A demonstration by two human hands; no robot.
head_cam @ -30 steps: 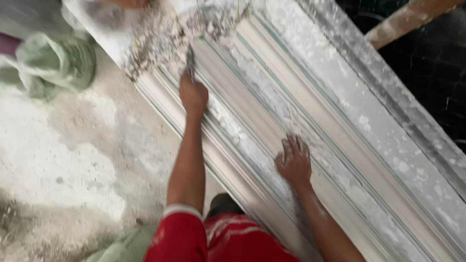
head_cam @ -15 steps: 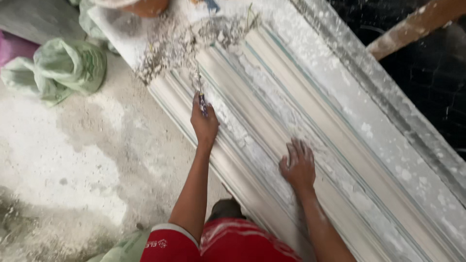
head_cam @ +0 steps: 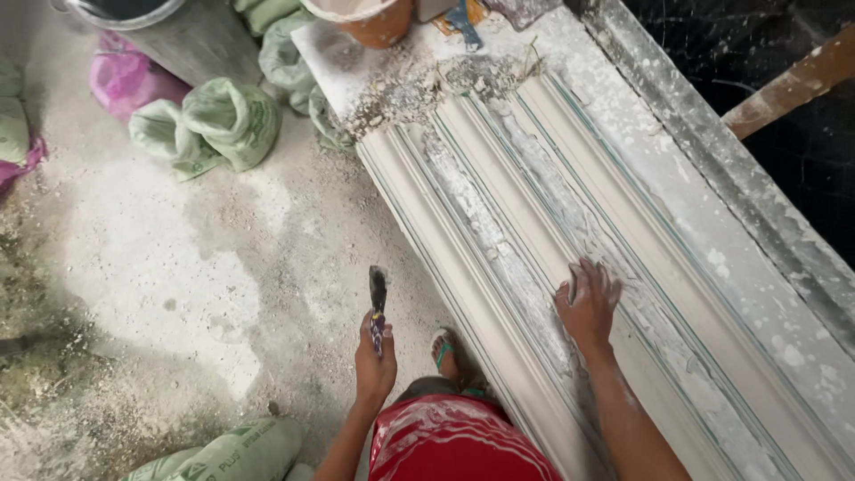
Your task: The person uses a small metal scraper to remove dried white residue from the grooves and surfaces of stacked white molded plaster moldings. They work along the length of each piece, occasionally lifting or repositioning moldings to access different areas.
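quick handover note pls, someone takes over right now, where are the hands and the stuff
Left hand: shut grip on a scraper, blade up, held off the work over the dusty floor.
Right hand: open, flat on the long moulded plaster strip lying on the bench.
Loose plaster scrapings are piled at the far end of the strip; white residue streaks remain in the grooves near the right hand.
Orange bucket stands at the bench's far end; green sacks lie on the floor beside it.

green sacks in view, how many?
4: two together beside the moulding's top end, one at the left edge, one bottom centre. More may be hidden.
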